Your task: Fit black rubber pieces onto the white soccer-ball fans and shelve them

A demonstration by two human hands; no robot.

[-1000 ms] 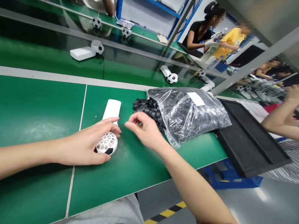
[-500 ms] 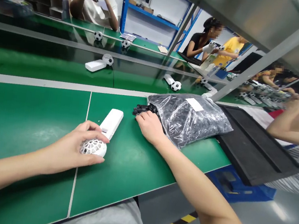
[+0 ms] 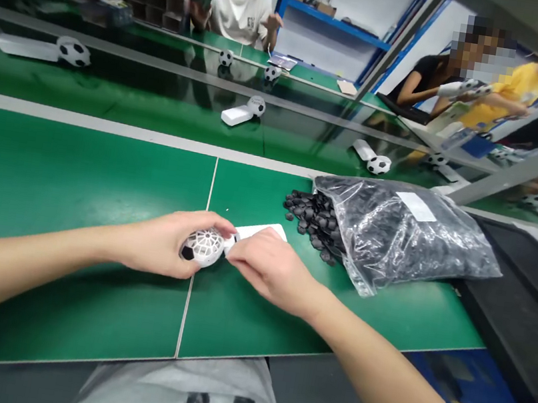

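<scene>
My left hand (image 3: pixel 162 239) is wrapped round the ball-shaped head of a white handheld fan (image 3: pixel 206 247), which has an open-work grille and a black patch on its near side. The fan lies on the green tabletop, its flat white handle (image 3: pixel 272 230) pointing right. My right hand (image 3: pixel 279 267) is closed with its fingertips pinched at the neck between head and handle, covering part of the handle. Whatever those fingers hold is hidden. Small black pieces (image 3: pixel 319 222) spill from the mouth of a clear plastic bag (image 3: pixel 414 243), to the right beyond my right hand.
Football-patterned fans (image 3: pixel 73 52) lie along the green belt (image 3: pixel 161 108) behind the pale ledge. A black tray (image 3: pixel 509 318) stands at the right, with a blue bin (image 3: pixel 463 392) below. Several people work across the line.
My right hand has left the black pieces at the bag's mouth and come to the fan's neck. The fan has turned, so its handle points more to the right. The view has shifted left.
</scene>
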